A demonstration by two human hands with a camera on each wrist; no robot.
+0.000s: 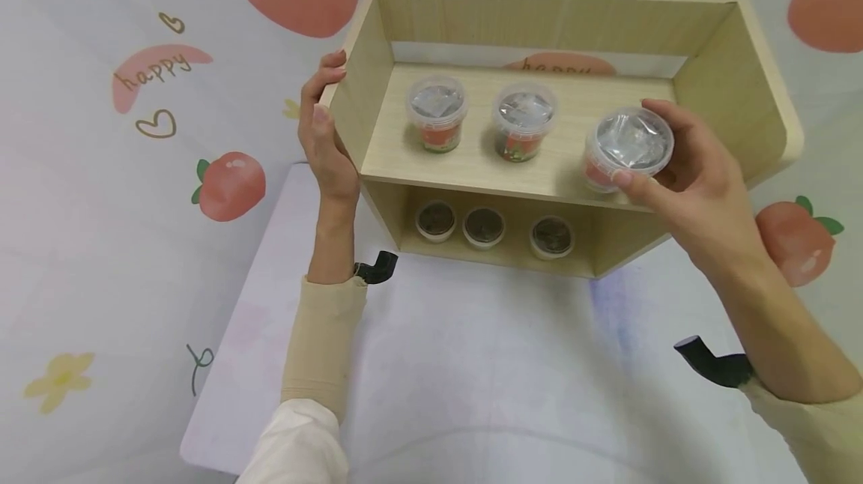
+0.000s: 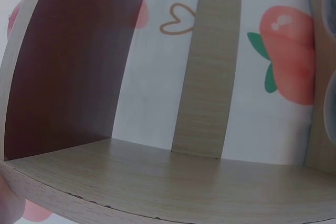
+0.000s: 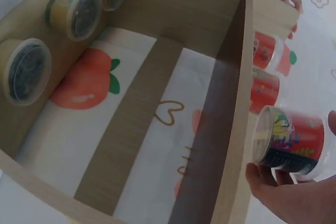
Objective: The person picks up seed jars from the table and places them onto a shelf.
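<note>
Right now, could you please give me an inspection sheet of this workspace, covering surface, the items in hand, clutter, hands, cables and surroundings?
Surface: white table, bare in front of the shelf unit.
Job's things: wooden shelf unit standing on the table; held cup, lidded with a red label, at the right end of the upper shelf; two similar cups stand to its left.
Clutter: three small tubs in a row on the lower level.
Hands: right hand grips the held cup; left hand rests on the unit's left side panel.
Cables: nothing seen; black wrist mounts only.
Surroundings: pale backdrop printed with fruit, hearts and "happy".
</note>
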